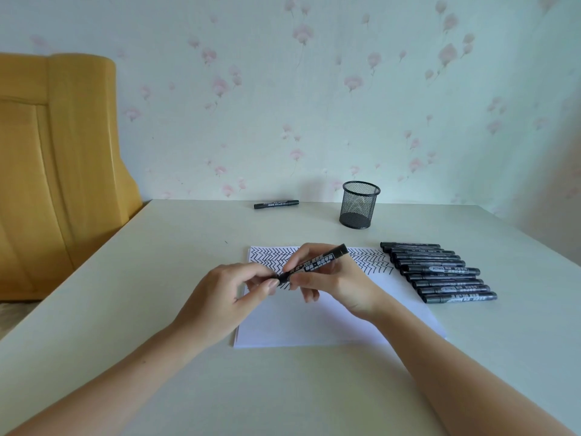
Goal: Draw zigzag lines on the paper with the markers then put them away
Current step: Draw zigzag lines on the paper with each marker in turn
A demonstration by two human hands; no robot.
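A white sheet of paper (314, 319) lies on the table, its upper part filled with rows of black zigzag lines. Above it I hold a black marker (317, 262) between both hands. My right hand (333, 278) grips the barrel. My left hand (226, 294) pinches the marker's lower left end, where the cap sits. A row of several black markers (440, 272) lies to the right of the paper. A black mesh pen cup (359, 204) stands upright behind the paper, with nothing showing inside it.
One more black marker (276, 204) lies alone near the table's far edge, left of the cup. The white table (125, 262) stands against a flowered wall. A yellow wooden piece of furniture (53, 171) stands at the left.
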